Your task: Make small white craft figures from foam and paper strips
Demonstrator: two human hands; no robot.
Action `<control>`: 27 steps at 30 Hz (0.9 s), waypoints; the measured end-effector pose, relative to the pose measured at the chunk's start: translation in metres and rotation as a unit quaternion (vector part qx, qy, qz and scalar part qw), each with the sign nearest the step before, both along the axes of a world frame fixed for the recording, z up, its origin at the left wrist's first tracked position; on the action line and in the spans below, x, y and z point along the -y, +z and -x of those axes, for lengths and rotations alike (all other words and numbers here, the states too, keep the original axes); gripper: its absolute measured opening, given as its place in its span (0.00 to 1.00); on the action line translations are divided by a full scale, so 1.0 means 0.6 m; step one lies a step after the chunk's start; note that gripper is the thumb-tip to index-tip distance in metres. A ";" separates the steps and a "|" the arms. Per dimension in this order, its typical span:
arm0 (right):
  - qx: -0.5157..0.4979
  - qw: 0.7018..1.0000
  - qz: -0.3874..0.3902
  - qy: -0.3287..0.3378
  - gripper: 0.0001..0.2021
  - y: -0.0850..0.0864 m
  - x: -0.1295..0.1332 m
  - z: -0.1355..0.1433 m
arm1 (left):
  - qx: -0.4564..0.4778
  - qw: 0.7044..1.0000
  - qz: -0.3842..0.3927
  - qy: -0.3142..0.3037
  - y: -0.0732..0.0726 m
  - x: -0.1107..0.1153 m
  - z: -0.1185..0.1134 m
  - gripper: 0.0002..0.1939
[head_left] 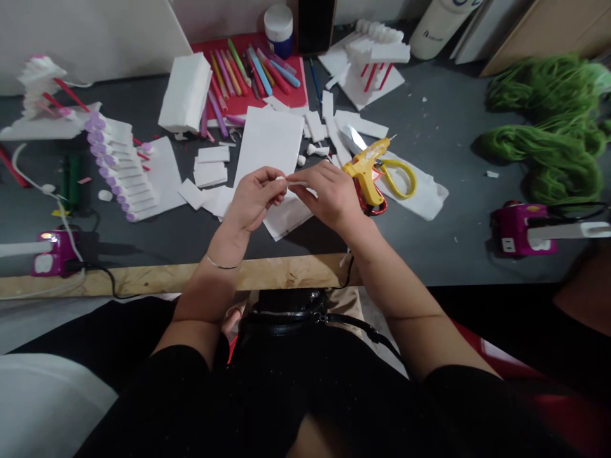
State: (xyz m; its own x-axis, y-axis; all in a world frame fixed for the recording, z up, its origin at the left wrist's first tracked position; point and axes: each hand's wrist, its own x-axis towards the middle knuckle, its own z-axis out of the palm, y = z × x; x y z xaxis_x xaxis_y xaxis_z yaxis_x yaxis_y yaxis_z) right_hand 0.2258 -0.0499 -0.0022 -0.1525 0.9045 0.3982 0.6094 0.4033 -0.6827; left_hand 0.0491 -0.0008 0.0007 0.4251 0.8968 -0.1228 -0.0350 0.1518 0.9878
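My left hand (258, 198) and my right hand (331, 193) meet above a white sheet (270, 137) on the dark table. Between their fingertips is a thin white strip (298, 184), pinched from both sides; its ends are hidden by the fingers. Just right of my right hand lie a yellow glue gun (366, 170) and scissors with a yellow handle (403, 179), resting partly on white sheet material. Small white rectangular pieces (210, 173) sit left of my left hand, and more white scraps (315, 126) lie beyond the hands.
A stepped white model with purple ends (121, 168) stands at left, another white model on red sticks (377, 63) at back. Colored markers (238, 73) lie on a red sheet. Green yarn (548, 127) is at right. Purple power adapters (522, 229) with cables sit near both sides.
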 end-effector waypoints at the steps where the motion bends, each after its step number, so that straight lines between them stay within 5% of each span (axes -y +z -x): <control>1: -0.029 0.999 0.018 -0.004 0.11 0.003 0.001 -0.001 | -0.007 1.000 -0.028 0.002 0.002 0.002 0.000 0.14; 5: -0.169 0.975 0.145 0.000 0.13 0.018 0.006 -0.002 | -0.082 0.979 -0.186 0.009 0.014 0.014 0.007 0.14; 9: -0.295 0.916 0.265 0.070 0.14 0.021 0.004 -0.003 | -0.162 0.935 -0.313 -0.028 0.027 0.021 0.018 0.11; 14: -0.351 0.868 0.336 0.104 0.17 0.017 -0.005 -0.012 | -0.160 0.932 -0.324 -0.040 0.027 0.022 0.018 0.09; 19: -0.310 0.897 0.303 0.091 0.17 0.010 -0.003 -0.013 | -0.133 0.955 -0.262 -0.034 0.017 0.019 0.011 0.10; 24: -0.135 0.987 0.082 -0.005 0.12 0.007 0.004 -0.002 | -0.072 0.988 -0.133 0.016 -0.005 0.001 0.009 0.18; 27: -0.012 1.000 -0.011 -0.003 0.11 -0.001 0.002 -0.001 | -0.030 0.998 -0.059 0.016 -0.012 -0.006 0.010 0.19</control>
State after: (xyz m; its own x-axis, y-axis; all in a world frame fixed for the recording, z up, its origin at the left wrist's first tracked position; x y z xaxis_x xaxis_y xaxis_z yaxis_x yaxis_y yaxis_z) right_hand 0.2261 -0.0512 -0.0029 -0.1373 0.8968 0.4206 0.5954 0.4141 -0.6885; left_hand 0.0429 0.0025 -0.0068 0.3912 0.9194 -0.0406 0.0213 0.0350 0.9992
